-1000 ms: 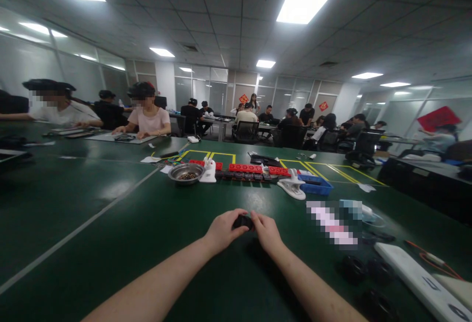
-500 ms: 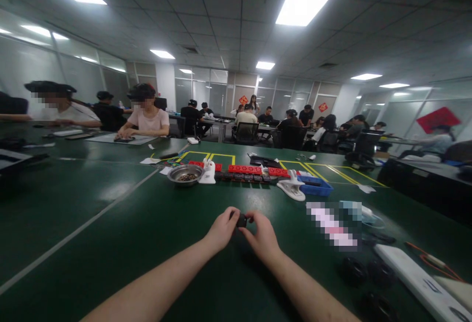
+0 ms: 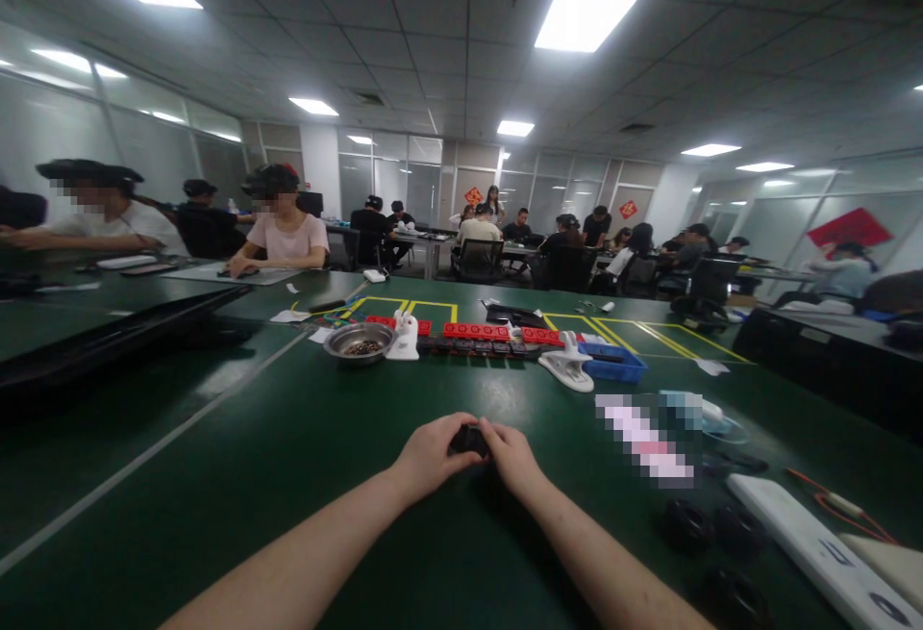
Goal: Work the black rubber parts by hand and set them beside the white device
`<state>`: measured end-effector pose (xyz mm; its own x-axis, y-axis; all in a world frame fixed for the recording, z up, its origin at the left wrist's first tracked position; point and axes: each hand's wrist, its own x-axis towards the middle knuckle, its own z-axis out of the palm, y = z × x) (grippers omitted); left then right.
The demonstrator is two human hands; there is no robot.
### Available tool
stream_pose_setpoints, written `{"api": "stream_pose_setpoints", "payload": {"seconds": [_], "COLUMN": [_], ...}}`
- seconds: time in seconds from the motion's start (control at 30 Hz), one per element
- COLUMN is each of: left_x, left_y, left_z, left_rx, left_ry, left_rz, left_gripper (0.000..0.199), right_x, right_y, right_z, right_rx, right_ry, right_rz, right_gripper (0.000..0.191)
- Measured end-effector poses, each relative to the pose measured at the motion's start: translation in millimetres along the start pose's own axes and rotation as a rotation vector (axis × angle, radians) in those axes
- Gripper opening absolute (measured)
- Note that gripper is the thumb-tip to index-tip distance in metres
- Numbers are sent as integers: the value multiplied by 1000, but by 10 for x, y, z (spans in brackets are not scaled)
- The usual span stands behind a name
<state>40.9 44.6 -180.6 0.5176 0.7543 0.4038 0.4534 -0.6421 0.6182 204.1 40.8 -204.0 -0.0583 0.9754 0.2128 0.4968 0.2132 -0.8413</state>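
Note:
A small black block-like part (image 3: 470, 440) is held just above the green table (image 3: 310, 476), between my two hands. My left hand (image 3: 431, 457) is closed around its left side, thumb below and fingers over the top. From the right, my right hand (image 3: 509, 457) pinches the same part with thumb and fingertips. Fingers cover much of it, so its exact kind does not show. Beyond the hands stands a metal bowl (image 3: 344, 353) with small pieces inside. A row of red blocks (image 3: 476, 331) lies behind a dark strip (image 3: 480, 348).
White clamp-like stands (image 3: 405, 340) flank the strip, near a blue tray (image 3: 612, 365). Black round parts (image 3: 686, 524) and a white power strip (image 3: 800, 539) lie at right. A long black panel (image 3: 108, 341) is at left. Co-workers (image 3: 278, 226) sit beyond the table.
My right hand has closed in on the black part, and the hands are now closer together. The long black panel at left now reaches much farther into view.

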Motion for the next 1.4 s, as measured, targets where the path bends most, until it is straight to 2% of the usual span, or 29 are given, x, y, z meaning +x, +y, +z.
{"api": "stream_pose_setpoints", "payload": {"seconds": [0.07, 0.13, 0.23, 0.37, 0.47, 0.53, 0.6, 0.67, 0.7, 0.8, 0.9, 1.03, 1.13, 1.2, 1.3, 1.4], "left_x": [0, 16, 56, 94, 104, 108, 106, 93, 82, 48, 30, 40, 64, 82, 102, 112], "left_y": [-19, -50, -104, -181, -219, -220, -201, -172, -157, -127, -129, -157, -175, -189, -235, -311], "left_z": [16, 40, 90, 186, 232, 224, 182, 123, 94, 39, 34, 51, 78, 111, 182, 260], "left_rx": [0, -73, -292, -717, -887, -886, -773, -524, -380, -71, 25, -19, -196, -384, -612, -660], "left_ry": [6, 52, 91, -28, -100, -71, 0, 67, 80, 42, -8, 24, 70, 77, 83, 112], "left_rz": [-36, -115, -195, -361, -487, -514, -481, -359, -280, -102, -60, -111, -194, -260, -346, -403], "left_gripper": [49, 58, 54, 55, 53, 49, 47, 42, 39, 37, 40, 44, 40, 40, 43, 44], "right_x": [-9, -34, -90, -158, -177, -170, -145, -109, -90, -45, -29, -47, -78, -101, -124, -148], "right_y": [-30, -86, -172, -191, -149, -125, -113, -101, -91, -48, -23, -88, -143, -155, -218, -544], "right_z": [4, -2, -27, -46, -37, -32, -35, -41, -43, -36, -21, -30, -34, -23, -39, -196], "right_rx": [35, 42, -14, -175, -245, -215, -155, -131, -135, -176, -205, -160, -40, 12, -65, -140], "right_ry": [-15, 26, 97, 128, 138, 155, 191, 199, 179, 71, 29, 40, 39, 36, 102, 218], "right_rz": [-18, -75, -239, -467, -531, -501, -412, -270, -189, -14, -1, -72, -145, -200, -293, -367], "right_gripper": [47, 38, 19, 25, 36, 45, 43, 30, 31, 45, 43, 33, 18, 19, 28, 30]}}
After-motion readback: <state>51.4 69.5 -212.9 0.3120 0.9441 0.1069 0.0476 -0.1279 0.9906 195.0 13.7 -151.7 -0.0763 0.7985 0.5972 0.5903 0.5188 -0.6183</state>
